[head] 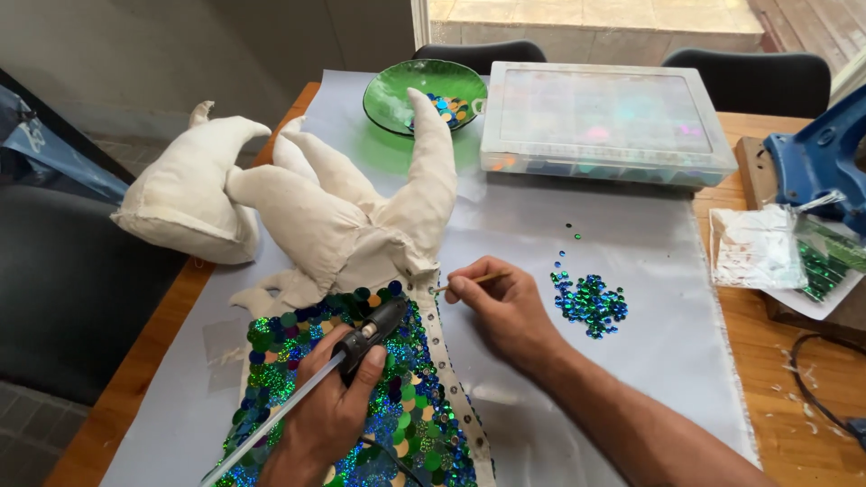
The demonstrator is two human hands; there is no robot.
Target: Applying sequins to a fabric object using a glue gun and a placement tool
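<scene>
Gripping a black glue gun [372, 332], the left hand [329, 415] points its tip up and right. The right hand [505, 307], just beside it, pinches a thin stick [476, 280] pointing left. Both tips meet at the sequin edge of the white doll [343, 234], which lies between them, shiny green and blue below.

wooden table [794, 397] — grey sheet [649, 271] over it | cable [812, 379] (right edge) | wood block [753, 158]
</scene>
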